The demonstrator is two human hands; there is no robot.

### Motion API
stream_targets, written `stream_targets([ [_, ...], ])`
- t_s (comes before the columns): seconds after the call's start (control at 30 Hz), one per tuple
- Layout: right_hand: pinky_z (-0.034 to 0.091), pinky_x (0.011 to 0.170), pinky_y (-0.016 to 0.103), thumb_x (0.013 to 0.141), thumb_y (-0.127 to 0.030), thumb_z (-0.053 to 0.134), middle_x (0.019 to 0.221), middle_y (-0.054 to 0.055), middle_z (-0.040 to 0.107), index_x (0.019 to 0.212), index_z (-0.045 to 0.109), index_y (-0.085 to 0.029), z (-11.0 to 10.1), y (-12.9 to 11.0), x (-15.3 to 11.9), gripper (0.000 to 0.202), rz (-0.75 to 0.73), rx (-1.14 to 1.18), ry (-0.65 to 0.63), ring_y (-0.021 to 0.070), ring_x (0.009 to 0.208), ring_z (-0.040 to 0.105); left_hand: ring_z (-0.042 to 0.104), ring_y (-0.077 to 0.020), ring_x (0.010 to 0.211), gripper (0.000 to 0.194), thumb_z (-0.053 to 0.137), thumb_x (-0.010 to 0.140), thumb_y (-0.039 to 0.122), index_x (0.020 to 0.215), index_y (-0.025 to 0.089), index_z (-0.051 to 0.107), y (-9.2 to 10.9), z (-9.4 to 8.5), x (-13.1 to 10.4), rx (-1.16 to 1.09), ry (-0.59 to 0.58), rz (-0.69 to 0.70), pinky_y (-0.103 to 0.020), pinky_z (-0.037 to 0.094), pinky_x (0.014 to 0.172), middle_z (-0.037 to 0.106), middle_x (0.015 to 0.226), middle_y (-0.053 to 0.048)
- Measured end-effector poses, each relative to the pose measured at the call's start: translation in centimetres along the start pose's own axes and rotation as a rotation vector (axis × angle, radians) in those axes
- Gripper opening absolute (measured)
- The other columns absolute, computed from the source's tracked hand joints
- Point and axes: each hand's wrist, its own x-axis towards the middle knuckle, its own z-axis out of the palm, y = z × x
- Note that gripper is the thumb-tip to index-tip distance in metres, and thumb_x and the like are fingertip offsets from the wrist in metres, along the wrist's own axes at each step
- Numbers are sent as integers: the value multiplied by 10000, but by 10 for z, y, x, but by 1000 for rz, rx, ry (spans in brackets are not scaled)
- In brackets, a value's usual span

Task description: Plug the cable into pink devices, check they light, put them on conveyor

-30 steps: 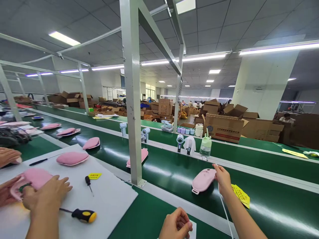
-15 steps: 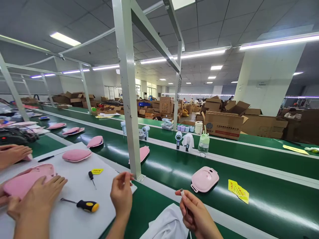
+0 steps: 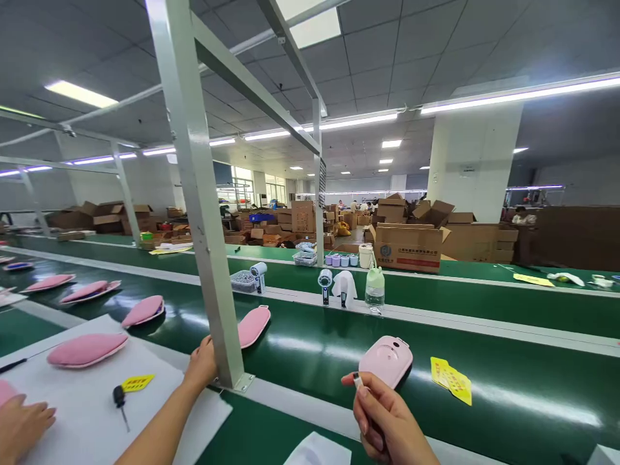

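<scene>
My right hand (image 3: pixel 390 413) pinches a small white USB plug (image 3: pixel 357 380) with a metal tip pointing up, in front of the green belt. Just beyond it lies a pale pink oval plastic shell (image 3: pixel 385 360), partly covered by my fingertips. Reaching forward at the metal post, my left hand (image 3: pixel 202 363) has its fingers mostly hidden behind it. The nearest thing to that hand is a pink padded oval piece (image 3: pixel 254 326) on the belt past the post; whether they touch cannot be seen. White cloth (image 3: pixel 320 450) lies at the bottom edge.
A metal post (image 3: pixel 206 213) stands before me. A co-worker's hand (image 3: pixel 26 423) rests at left near a small screwdriver (image 3: pixel 119 397) on a white board (image 3: pixel 159 413). Yellow cards (image 3: pixel 450 380), handheld fans (image 3: pixel 325 284) and a green-capped bottle (image 3: pixel 374 290) stand or lie farther off.
My left hand has moved forward to the post, its fingers passing behind it. The view has turned right. My right hand still holds the plug. The yellow-handled screwdriver is out of sight.
</scene>
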Motion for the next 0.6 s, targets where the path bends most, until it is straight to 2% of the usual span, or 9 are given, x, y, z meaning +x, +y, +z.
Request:
stream_targets([
  [0.07, 102, 338, 140, 592, -541, 849, 454, -86, 504, 842, 697, -166, 0, -1, 0, 476, 2, 4, -8, -18, 323, 220, 597, -217, 1021, 198, 624, 874, 293, 771, 125, 640, -4, 0, 4, 11, -62, 60, -429, 449, 951, 665, 881, -34],
  [0.17, 98, 339, 148, 590, -555, 842, 448, -84, 505, 834, 696, -165, -1, -1, 1, 483, 0, -1, -3, -15, 320, 213, 623, -184, 868, 248, 636, 865, 354, 746, 137, 629, -5, -7, 10, 1, -118, 87, -390, 476, 887, 644, 764, -8],
  [0.23, 95, 342, 153, 579, -560, 844, 441, -85, 498, 824, 693, -162, -2, -2, 0, 491, -11, -4, 13, -13, 321, 208, 623, -183, 871, 242, 634, 868, 350, 749, 139, 629, -1, -14, 14, -22, -121, 72, -377, 485, 870, 633, 753, -3],
  [0.3, 98, 347, 159, 575, -560, 846, 444, -88, 488, 813, 683, -162, -2, -5, -1, 491, -30, -9, 33, -10, 328, 200, 613, -197, 937, 200, 638, 866, 319, 794, 132, 639, 6, -23, 19, -50, -67, 7, -382, 488, 878, 642, 834, -16],
  [0.4, 107, 357, 168, 581, -569, 837, 462, -88, 475, 805, 666, -165, -1, -10, -5, 493, -57, -31, 65, -1, 348, 196, 623, -199, 898, 203, 627, 871, 318, 917, 121, 639, 22, -40, 32, -90, 138, -237, -385, 515, 837, 644, 896, -26],
  [0.5, 94, 376, 180, 588, -588, 823, 478, -90, 447, 833, 669, -163, 2, -14, -9, 514, -62, -58, 78, 11, 377, 187, 641, -210, 912, 251, 581, 892, 293, 1053, 101, 602, 39, -67, 41, -104, 455, -499, -403, 534, 841, 656, 975, -67],
  [0.6, 80, 407, 199, 576, -629, 809, 473, -121, 328, 838, 664, -167, 3, -14, -11, 551, -119, -112, 108, 25, 408, 144, 658, -212, 910, 253, 663, 799, 236, 1023, 122, 633, 56, -102, 28, -140, 668, -552, -372, 535, 843, 681, 953, -42],
])
